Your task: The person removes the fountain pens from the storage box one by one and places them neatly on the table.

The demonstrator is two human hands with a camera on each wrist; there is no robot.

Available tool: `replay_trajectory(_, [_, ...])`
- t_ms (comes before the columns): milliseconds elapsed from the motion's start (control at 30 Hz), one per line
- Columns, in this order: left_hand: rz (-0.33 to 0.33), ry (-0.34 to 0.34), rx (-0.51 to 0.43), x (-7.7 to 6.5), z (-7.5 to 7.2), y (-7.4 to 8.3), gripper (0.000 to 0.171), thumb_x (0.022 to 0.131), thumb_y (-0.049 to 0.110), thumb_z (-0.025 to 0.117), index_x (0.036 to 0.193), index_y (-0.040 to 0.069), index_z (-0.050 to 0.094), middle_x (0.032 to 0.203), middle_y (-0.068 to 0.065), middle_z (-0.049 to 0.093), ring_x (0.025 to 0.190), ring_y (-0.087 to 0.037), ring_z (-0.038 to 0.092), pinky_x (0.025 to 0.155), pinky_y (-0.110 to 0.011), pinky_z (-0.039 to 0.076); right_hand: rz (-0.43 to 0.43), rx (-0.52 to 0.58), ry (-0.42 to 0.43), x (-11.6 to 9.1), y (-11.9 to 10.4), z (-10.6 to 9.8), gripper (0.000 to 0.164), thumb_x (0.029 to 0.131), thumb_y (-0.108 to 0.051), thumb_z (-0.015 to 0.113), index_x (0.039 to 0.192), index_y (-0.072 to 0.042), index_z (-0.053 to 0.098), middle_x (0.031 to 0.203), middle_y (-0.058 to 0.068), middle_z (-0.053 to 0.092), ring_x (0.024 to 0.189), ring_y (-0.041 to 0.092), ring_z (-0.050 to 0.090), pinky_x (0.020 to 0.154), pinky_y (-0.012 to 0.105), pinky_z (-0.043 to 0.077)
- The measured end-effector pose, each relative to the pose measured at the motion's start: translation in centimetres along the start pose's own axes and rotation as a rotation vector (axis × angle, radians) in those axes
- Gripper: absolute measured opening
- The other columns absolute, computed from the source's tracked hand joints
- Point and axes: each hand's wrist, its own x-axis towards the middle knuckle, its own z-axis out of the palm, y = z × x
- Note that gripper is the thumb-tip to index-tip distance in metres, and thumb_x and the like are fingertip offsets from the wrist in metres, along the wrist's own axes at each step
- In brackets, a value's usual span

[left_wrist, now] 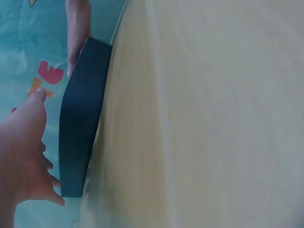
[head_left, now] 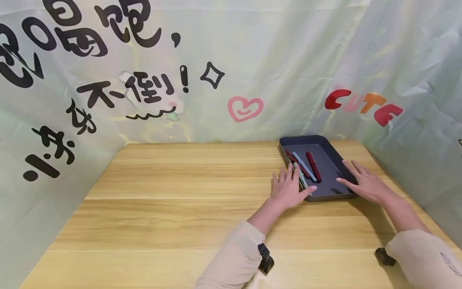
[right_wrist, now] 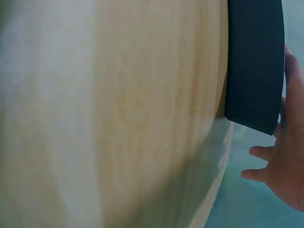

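Note:
A dark blue-grey tray [head_left: 333, 170] lies on the table toward the right back. Inside, along its left side, are a light blue pen [head_left: 304, 166], a dark red pen [head_left: 313, 166], a second dark red pen partly covered, and a pale green pen [head_left: 301, 176] by the left hand. The left hand [head_left: 286, 192], fingers spread, is at the tray's near left corner, thumb over the rim. At the right rim is the right hand [head_left: 371, 186], its fingers extended and apart. Both wrist views show the tray's outer wall [left_wrist: 80, 123] beside the hands.
The wooden table [head_left: 173, 212] extends widely to the left and front of the tray. A printed cloth backdrop [head_left: 288, 60] hangs behind and on both sides. Small black devices [head_left: 266, 260] are worn at both sleeve cuffs.

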Motion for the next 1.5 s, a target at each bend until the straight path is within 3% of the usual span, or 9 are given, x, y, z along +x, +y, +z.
replay_trajectory(367, [-0.041, 0.002, -0.078, 0.2, 1.6, 0.3, 0.093, 0.082, 0.074, 0.025, 0.149, 0.014, 0.001, 0.153, -0.004, 0.006, 0.137, -0.024, 0.009, 0.107, -0.044, 0.014, 0.011, 0.064, -0.019, 0.2, 0.6, 0.3, 0.089, 0.091, -0.051, 0.047, 0.146, -0.001, -0.002, 0.143, 0.035, 0.007, 0.125, 0.055, 0.012, 0.091, 0.070, 0.013])
replay_trajectory(600, [-0.059, -0.002, -0.052, 0.2, 2.0, 0.2, 0.094, 0.082, 0.074, 0.027, 0.149, 0.012, 0.001, 0.153, -0.003, 0.005, 0.137, -0.024, 0.008, 0.108, -0.044, 0.013, 0.018, 0.143, -0.042, 0.3, 0.6, 0.7, 0.087, 0.092, -0.049, 0.047, 0.145, 0.002, 0.000, 0.143, 0.035, 0.008, 0.126, 0.054, 0.009, 0.093, 0.069, 0.012])
replay_trajectory(833, [-0.049, -0.002, -0.023, 0.3, 2.5, 0.1, 0.086, 0.088, 0.065, 0.034, 0.149, 0.012, 0.004, 0.153, -0.002, 0.006, 0.137, -0.023, 0.008, 0.107, -0.044, 0.014, 0.016, 0.150, -0.035, 0.2, 0.8, 1.0, 0.088, 0.092, -0.048, 0.047, 0.144, 0.004, 0.000, 0.141, 0.037, 0.011, 0.125, 0.055, 0.012, 0.094, 0.067, 0.013])
replay_trajectory(1500, [-0.042, -0.036, 0.003, -0.3, 1.3, -1.2, 0.083, 0.090, 0.062, 0.034, 0.149, 0.013, 0.003, 0.153, -0.002, 0.001, 0.137, -0.022, 0.005, 0.108, -0.044, 0.010, 0.019, 0.118, -0.036, 0.3, -0.8, 0.8, 0.092, 0.090, -0.051, 0.049, 0.144, 0.006, 0.001, 0.142, 0.036, 0.012, 0.126, 0.053, 0.013, 0.096, 0.064, 0.014])
